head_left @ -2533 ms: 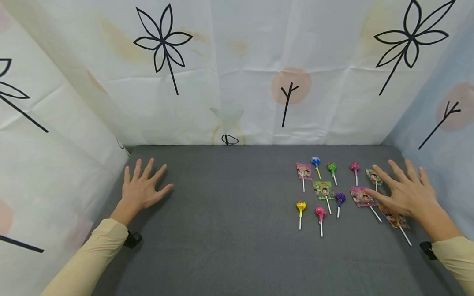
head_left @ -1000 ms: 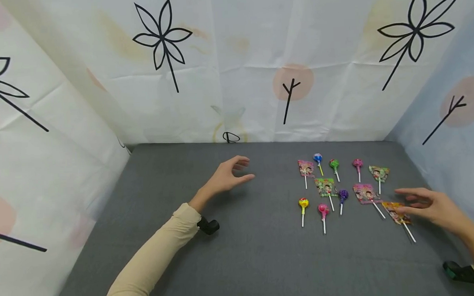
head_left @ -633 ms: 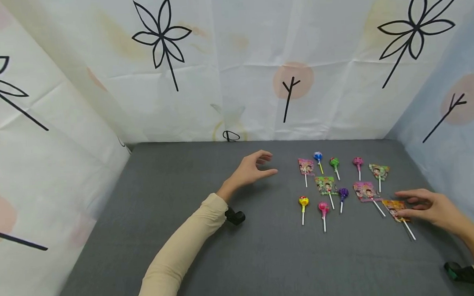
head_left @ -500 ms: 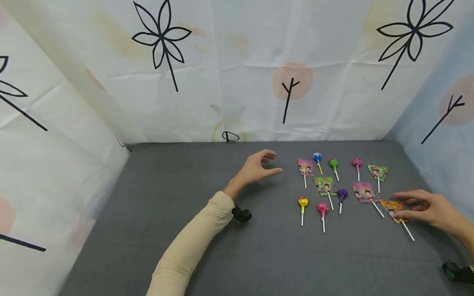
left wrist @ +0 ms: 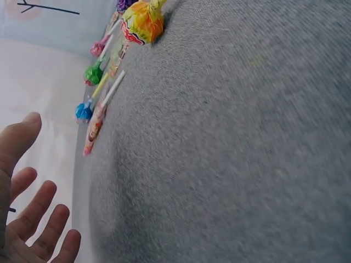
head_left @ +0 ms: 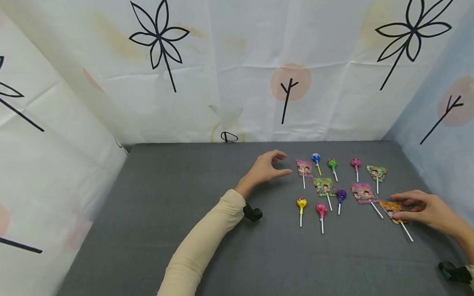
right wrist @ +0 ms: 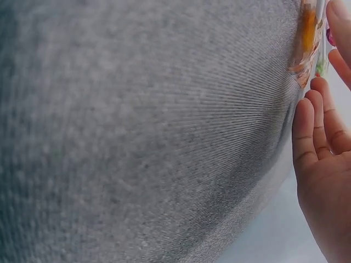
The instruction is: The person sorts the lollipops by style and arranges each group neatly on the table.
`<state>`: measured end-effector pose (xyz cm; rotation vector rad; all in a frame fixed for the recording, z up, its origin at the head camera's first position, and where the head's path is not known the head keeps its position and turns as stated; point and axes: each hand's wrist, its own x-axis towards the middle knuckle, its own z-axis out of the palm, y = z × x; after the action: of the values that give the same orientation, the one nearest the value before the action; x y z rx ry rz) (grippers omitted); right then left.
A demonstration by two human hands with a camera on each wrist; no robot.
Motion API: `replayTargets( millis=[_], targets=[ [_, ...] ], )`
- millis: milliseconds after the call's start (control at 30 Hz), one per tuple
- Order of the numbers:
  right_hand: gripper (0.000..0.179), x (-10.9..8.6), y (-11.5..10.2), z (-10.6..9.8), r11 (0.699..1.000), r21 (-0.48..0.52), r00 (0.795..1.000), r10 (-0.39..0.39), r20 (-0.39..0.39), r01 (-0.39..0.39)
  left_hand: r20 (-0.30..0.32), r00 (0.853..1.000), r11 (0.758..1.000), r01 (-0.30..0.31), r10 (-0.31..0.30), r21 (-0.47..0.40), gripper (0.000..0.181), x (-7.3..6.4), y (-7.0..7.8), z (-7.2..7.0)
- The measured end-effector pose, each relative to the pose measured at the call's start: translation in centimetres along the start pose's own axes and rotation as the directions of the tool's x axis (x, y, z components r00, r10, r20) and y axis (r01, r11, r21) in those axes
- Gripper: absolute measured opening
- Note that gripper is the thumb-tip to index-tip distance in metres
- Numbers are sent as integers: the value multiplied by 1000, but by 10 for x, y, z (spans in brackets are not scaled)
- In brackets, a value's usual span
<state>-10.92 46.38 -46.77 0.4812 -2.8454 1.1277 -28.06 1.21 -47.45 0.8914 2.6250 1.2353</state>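
Note:
Empty and loosely curved, my left hand (head_left: 263,168) hovers just left of a pink flat-wrapped lollipop (head_left: 303,167). In the left wrist view the fingers (left wrist: 46,224) are apart, with the pink packet and a yellow lollipop (left wrist: 143,23) beyond them. At the right, the thumb of my right hand (head_left: 428,208) overlaps the edge of an orange flat-wrapped lollipop (head_left: 390,207), whose white stick points toward me. The right wrist view shows that orange wrapper (right wrist: 309,33) beside the thumb, and the fingers (right wrist: 305,129) gently bent with nothing gripped.
Several more lollipops lie on the grey table (head_left: 226,263): blue (head_left: 315,158), green (head_left: 332,163), purple (head_left: 341,194), round pink (head_left: 321,209), and flat packets in green (head_left: 323,186) and pink (head_left: 363,192). Patterned white cloth (head_left: 234,90) walls the back and sides.
My left hand has come from the far left across to the lollipops. My right hand has drawn back from above the packets, its spread fingers now curving by the orange one. The lollipops have stayed put.

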Motion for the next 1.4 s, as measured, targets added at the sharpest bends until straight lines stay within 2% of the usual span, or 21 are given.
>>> replayTargets(
  millis=[233,400,567,767,1000,1233,1400],
  targets=[
    [46,3,-6,3,1000,-5,1000,-21,7,21,13,1000,999,4,-5,32,60,11,8,10],
    [45,5,-7,4,999,6,999,-39,25,39,-3,999,999,35,-34,21,59,21,16,17],
    [43,5,-4,5,999,10,999,-38,8,38,-14,999,998,50,-49,24,60,31,22,22],
    [41,3,-2,7,999,24,999,-43,-18,44,-5,998,993,64,-64,94,60,40,19,30],
    [37,2,-3,9,1000,16,1000,-17,-17,18,5,998,983,53,-55,175,58,45,14,38],
    [34,4,-3,10,1000,-4,1000,6,-5,-6,-19,997,954,74,-72,292,61,45,15,41],
    [34,3,-1,9,1000,-5,1000,7,-9,-7,-22,998,946,62,-58,318,61,48,18,45]
  ],
)
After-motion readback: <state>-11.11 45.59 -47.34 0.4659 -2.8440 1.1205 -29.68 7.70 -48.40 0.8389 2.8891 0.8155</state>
